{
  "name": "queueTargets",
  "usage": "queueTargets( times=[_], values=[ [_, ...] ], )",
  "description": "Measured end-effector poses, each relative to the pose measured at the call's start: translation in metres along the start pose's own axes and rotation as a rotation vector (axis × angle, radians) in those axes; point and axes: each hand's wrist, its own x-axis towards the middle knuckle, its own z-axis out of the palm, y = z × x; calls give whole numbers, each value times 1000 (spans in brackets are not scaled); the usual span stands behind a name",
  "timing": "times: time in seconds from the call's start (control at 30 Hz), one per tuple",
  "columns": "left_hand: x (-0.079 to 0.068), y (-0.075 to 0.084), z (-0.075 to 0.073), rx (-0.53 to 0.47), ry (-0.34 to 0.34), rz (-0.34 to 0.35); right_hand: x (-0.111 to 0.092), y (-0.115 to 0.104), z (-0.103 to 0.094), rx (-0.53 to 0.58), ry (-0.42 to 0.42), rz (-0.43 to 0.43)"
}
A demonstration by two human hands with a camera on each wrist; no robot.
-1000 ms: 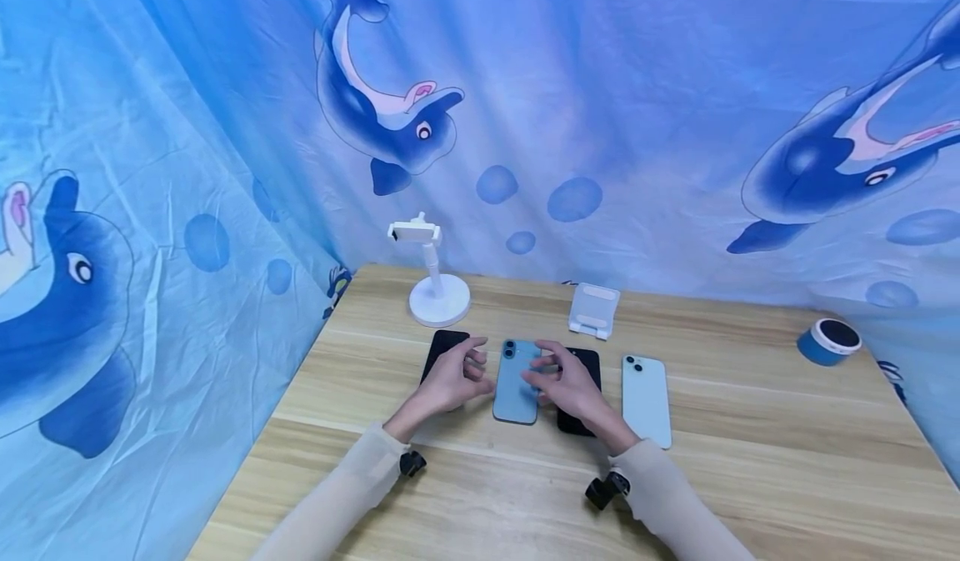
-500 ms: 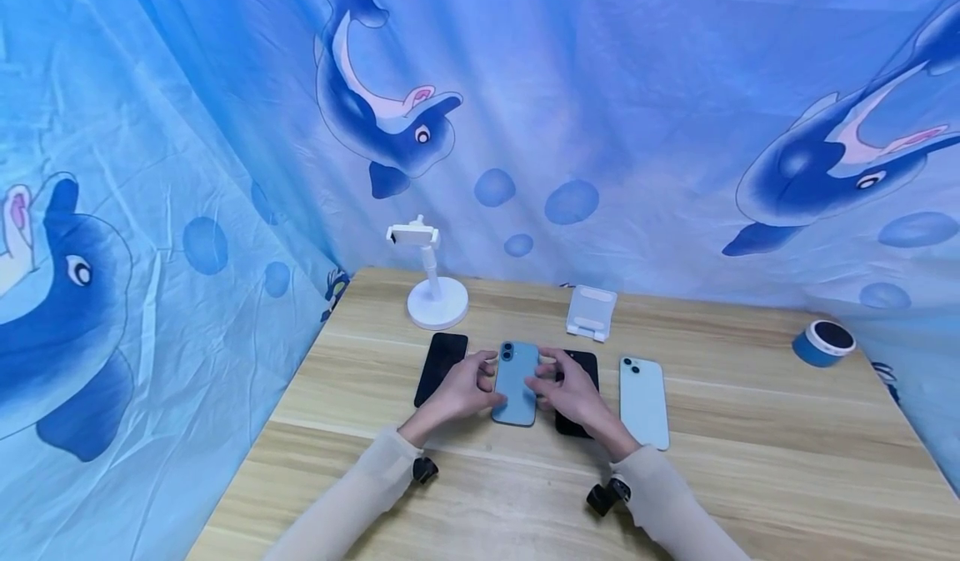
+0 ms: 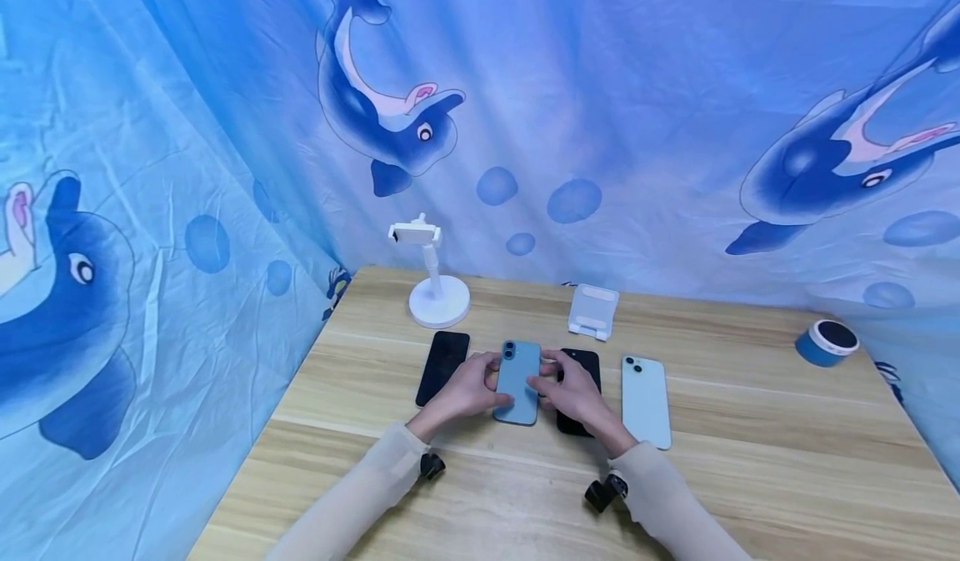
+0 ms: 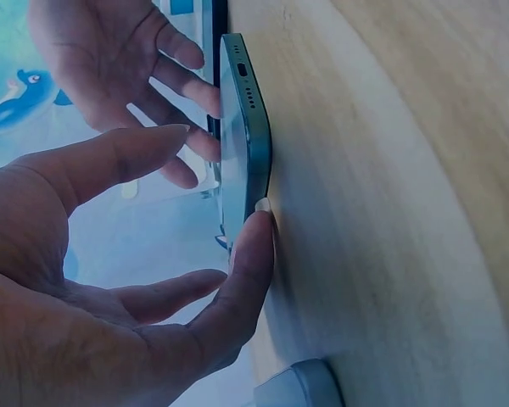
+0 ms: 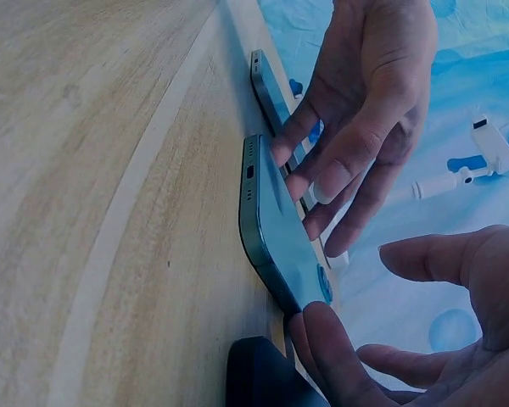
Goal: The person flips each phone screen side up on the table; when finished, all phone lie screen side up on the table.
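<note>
A blue smartphone (image 3: 516,378) lies back up on the wooden table, its two camera lenses at the far end. On its left side is my left hand (image 3: 468,388), fingertips at the phone's long edge; in the left wrist view the left thumb (image 4: 144,157) hovers above the back. Along the opposite edge, my right hand (image 3: 573,393) touches the phone with its fingers, seen in the right wrist view, while the right thumb (image 5: 424,257) stands clear of it. A black phone (image 3: 442,368) lies left of the left hand. Another black phone (image 3: 576,422) is partly hidden under the right hand.
A pale blue phone (image 3: 647,403) lies to the right. Behind the phones stand a white phone stand (image 3: 438,301) with a round base and a small folding phone holder (image 3: 594,311). A blue round container (image 3: 827,343) sits at the far right, before a dolphin-print curtain (image 3: 645,86).
My left hand has moved right, off the left black phone and up to the blue phone's edge. The right hand has shifted only slightly. The blue phone stays in place.
</note>
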Motion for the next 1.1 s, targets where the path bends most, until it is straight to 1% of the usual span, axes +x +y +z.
queueTargets(
  times=[0.2,0.27,0.5,0.57,0.7,0.83,0.93,1.1],
  values=[
    [0,1,2,18,5,-1,1,1,0,-2,11,13],
    [1,1,1,11,7,-2,2,0,1,-12,19,22],
    [1,2,2,-4,13,-17,4,-6,5,-177,89,40],
    [1,2,3,-8,4,-30,5,-6,5,-196,96,43],
    [1,6,7,7,-10,-48,7,-6,2,-145,73,46],
    [1,12,14,49,3,-51,7,-6,-1,-79,51,60],
    [0,17,19,100,23,-50,8,-6,-2,-74,44,73],
    [-3,26,28,200,35,-49,11,-5,-2,-81,44,82]
  ],
)
